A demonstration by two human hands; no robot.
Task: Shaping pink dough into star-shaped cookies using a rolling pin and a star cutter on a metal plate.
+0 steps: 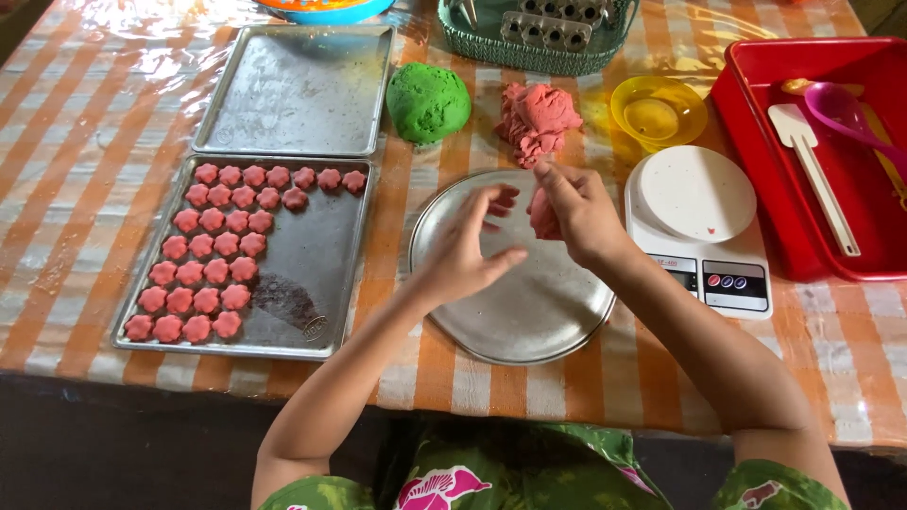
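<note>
My right hand grips a small piece of pink dough above the far side of a round metal plate. My left hand hovers beside it over the plate, fingers spread, holding nothing. Just beyond the plate lies a torn lump of pink dough, with a ball of green dough to its left. A metal baking tray at the left holds several pink flower-shaped pieces in rows.
An empty baking tray lies behind the filled one. A white kitchen scale stands right of the plate, with a yellow bowl behind it. A red bin holds a white spatula and a purple spoon. A green basket sits at the back.
</note>
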